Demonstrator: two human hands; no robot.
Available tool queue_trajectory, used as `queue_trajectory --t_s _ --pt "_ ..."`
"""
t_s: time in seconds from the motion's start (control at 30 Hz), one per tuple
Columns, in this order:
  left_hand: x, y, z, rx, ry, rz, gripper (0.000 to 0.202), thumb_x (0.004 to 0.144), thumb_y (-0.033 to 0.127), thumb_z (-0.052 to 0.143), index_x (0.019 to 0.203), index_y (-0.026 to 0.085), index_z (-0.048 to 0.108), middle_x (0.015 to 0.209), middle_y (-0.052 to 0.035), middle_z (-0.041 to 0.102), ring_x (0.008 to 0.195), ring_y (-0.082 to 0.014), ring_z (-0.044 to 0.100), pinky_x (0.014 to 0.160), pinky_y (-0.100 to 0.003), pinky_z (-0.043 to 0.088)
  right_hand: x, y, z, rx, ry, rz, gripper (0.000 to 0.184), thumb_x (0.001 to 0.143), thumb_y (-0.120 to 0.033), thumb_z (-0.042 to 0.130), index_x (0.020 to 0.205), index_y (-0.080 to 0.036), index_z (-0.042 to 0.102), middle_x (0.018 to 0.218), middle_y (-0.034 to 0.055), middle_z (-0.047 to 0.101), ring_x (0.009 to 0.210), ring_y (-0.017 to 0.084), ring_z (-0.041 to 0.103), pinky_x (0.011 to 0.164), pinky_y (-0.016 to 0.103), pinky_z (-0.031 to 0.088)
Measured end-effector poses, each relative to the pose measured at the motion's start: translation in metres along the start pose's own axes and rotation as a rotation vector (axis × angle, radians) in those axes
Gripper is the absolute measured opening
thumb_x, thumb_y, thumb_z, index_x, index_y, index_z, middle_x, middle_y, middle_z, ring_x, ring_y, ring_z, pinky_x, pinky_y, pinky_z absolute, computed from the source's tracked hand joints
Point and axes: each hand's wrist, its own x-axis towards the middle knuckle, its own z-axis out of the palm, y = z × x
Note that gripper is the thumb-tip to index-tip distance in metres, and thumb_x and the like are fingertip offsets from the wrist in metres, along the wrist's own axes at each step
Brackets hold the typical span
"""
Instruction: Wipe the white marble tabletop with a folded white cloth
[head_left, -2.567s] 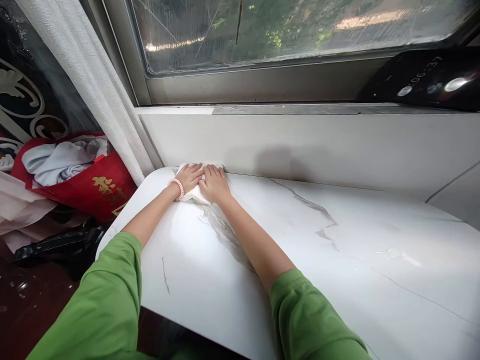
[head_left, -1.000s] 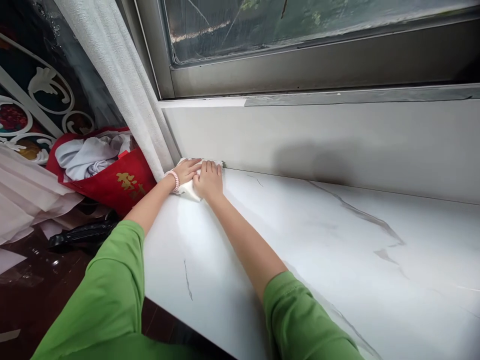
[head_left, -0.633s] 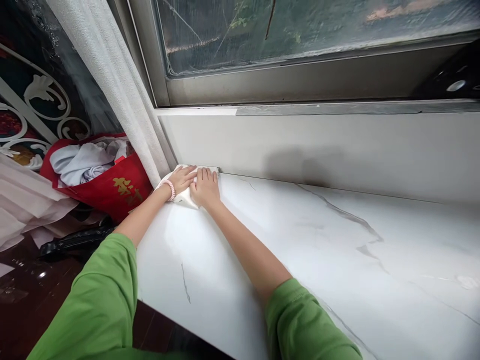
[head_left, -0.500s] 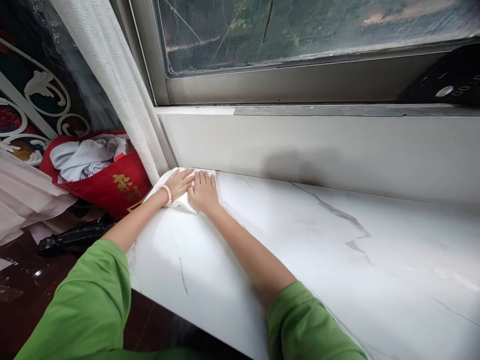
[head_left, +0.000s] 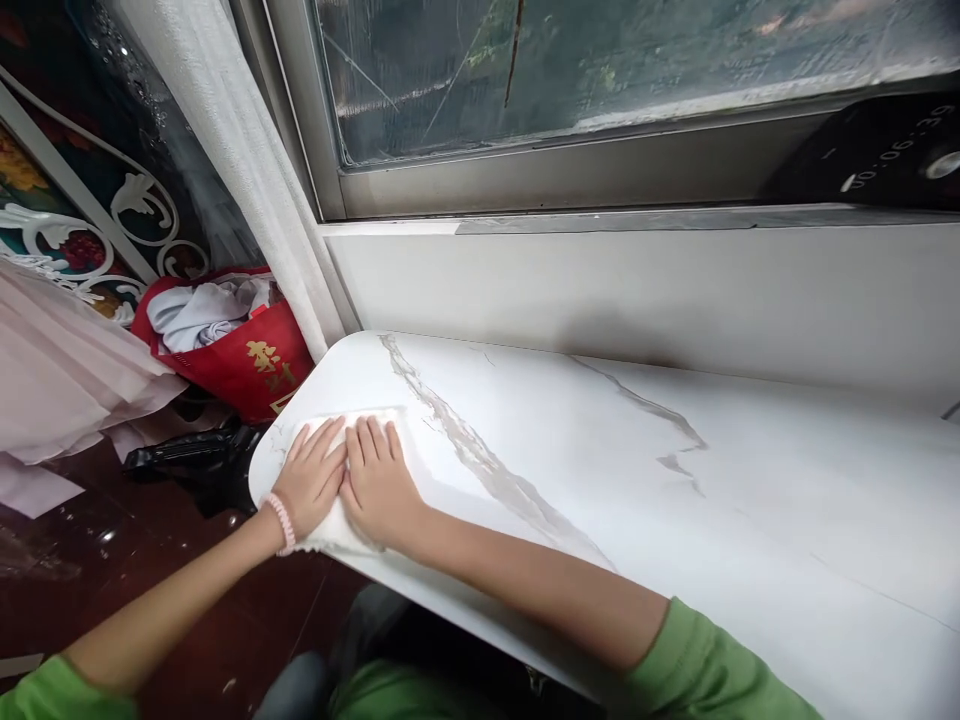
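A white cloth (head_left: 340, 532) lies flat on the white marble-patterned tabletop (head_left: 637, 510), close to its rounded left end and front edge. My left hand (head_left: 309, 482), with a pink beaded bracelet at the wrist, presses on the cloth with its fingers stretched out. Beside it, my right hand (head_left: 379, 488) rests palm down on the same cloth, its thumb side touching the left hand. Both hands are flat and open. Much of the cloth is hidden under them.
A window frame (head_left: 562, 175) and low white wall run along the table's back. Left of the table stand a white curtain (head_left: 247, 170), a red bag (head_left: 240, 360) with cloth inside, and a black bag (head_left: 217, 460). Pale pink fabric (head_left: 75, 360) hangs farther left.
Both hands and the cloth have moved from the table's back left corner toward the front edge, nearer to me. The grey veining at the back left corner is now uncovered.
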Motion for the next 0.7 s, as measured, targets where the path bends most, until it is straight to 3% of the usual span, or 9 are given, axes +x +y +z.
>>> queue_trajectory --t_s 0.17,0.37,0.5,0.7 --pt "-0.021 0.036 -0.004 0.022 0.020 -0.042 0.049 0.092 0.020 0.026 0.139 0.012 0.039 0.146 -0.0135 0.036 0.139 -0.0246 0.024 0.113 -0.051 0.017 -0.027 -0.005 -0.016 0.072 -0.106 -0.037 0.062 0.089 -0.027 0.038 0.141 0.005 0.029 0.148 0.0255 0.027 0.140 0.036 0.017 0.114 0.055 0.014" --pt "0.012 0.033 0.006 0.017 -0.006 -0.056 0.050 0.093 0.020 0.026 0.140 0.012 0.037 0.146 -0.0136 0.037 0.138 -0.0246 0.026 0.112 -0.050 0.018 -0.013 0.017 -0.021 0.104 -0.086 0.047 0.062 0.086 -0.022 0.037 0.142 0.003 0.029 0.148 0.0231 0.029 0.140 0.033 0.019 0.115 0.051 0.011" --pt "0.067 0.024 0.019 -0.007 -0.044 -0.031 0.047 0.093 0.020 0.026 0.137 0.012 0.041 0.146 -0.0121 0.037 0.137 -0.0243 0.029 0.112 -0.049 0.018 0.012 0.052 -0.022 0.046 -0.013 0.150 0.060 0.085 -0.020 0.034 0.140 0.002 0.034 0.146 0.0212 0.034 0.139 0.030 0.024 0.115 0.048 0.012" --pt "0.194 0.029 0.047 -0.036 -0.082 0.089 0.044 0.093 0.019 0.031 0.135 0.014 0.043 0.146 -0.0097 0.038 0.135 -0.0229 0.033 0.113 -0.046 0.018 0.047 0.143 -0.031 -0.083 0.113 0.337 0.057 0.084 -0.017 0.033 0.138 0.001 0.036 0.144 0.0191 0.039 0.137 0.027 0.028 0.114 0.046 0.014"
